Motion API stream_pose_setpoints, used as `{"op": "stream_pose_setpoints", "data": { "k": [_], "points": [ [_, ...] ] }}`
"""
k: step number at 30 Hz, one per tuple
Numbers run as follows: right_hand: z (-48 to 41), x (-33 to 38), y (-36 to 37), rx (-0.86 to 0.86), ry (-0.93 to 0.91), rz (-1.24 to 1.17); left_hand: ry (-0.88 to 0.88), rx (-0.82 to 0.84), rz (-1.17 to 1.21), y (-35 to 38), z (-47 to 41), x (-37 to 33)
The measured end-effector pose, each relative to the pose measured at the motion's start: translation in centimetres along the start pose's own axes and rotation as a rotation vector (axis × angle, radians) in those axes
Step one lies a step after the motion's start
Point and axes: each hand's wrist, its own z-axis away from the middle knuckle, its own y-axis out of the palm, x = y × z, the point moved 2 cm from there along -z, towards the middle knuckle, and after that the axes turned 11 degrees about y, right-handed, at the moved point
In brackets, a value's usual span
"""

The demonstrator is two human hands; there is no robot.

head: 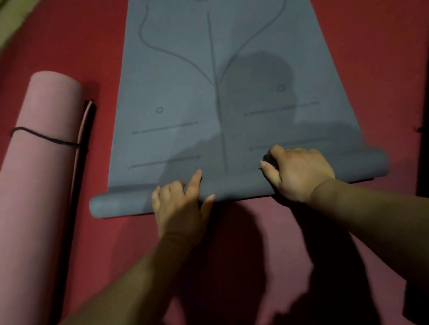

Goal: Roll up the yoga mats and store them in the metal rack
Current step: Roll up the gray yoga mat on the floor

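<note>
Pink foam at left: one rolled mat (29, 191) lies on the red floor (379, 44), tied with a black cord (45, 138), likely so it stays wound. Beside it, one grey mat (217, 84) lies mostly flat, only its near end rolled. The left grip (180, 204) and right grip (300, 173) curl over that roll, probably to keep it tight. Two mats counted; no rack in view.

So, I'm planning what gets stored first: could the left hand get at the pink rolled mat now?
Probably yes. The pink rolled mat lies beside the grey mat, with only bare red floor between it and the left hand, which would first have to let go of the grey mat's roll.
</note>
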Motion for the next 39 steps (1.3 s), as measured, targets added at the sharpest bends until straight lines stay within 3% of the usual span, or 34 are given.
{"op": "stream_pose_setpoints", "data": {
  "k": [3,6,10,15,20,23,26,30,35,39],
  "points": [
    [0.1,0.3,0.1,-0.042,0.035,-0.015,0.070,0.077,-0.056,-0.6,-1.6,1.1],
    [1.5,0.3,0.3,-0.149,0.039,-0.050,0.043,0.269,-0.066,-1.5,-3.5,1.5],
    [4.8,0.1,1.8,-0.237,-0.077,-0.029,0.040,0.390,0.006,-2.1,-5.7,2.1],
    [1.4,0.7,1.1,-0.193,0.019,0.009,-0.010,0.360,0.059,-1.7,-5.9,2.0],
    [-1.1,0.6,0.4,-0.127,-0.011,0.047,-0.048,0.019,0.000,-0.5,-4.1,0.6],
    [-2.1,0.7,0.0,-0.106,-0.024,0.049,-0.011,-0.036,-0.004,0.7,-2.0,-0.3],
    [-2.3,0.7,0.2,-0.102,-0.003,0.043,0.009,-0.020,0.031,0.5,-2.9,0.4],
    [-2.1,1.0,0.5,-0.155,0.029,0.000,0.044,0.168,0.000,-0.7,-5.3,1.6],
    [0.2,0.0,1.3,-0.222,-0.179,0.063,0.063,0.365,-0.011,-1.5,-7.4,2.3],
    [-0.8,0.3,0.8,-0.175,-0.139,0.073,0.063,0.375,0.014,-1.5,-7.7,2.4]
  ]
}}
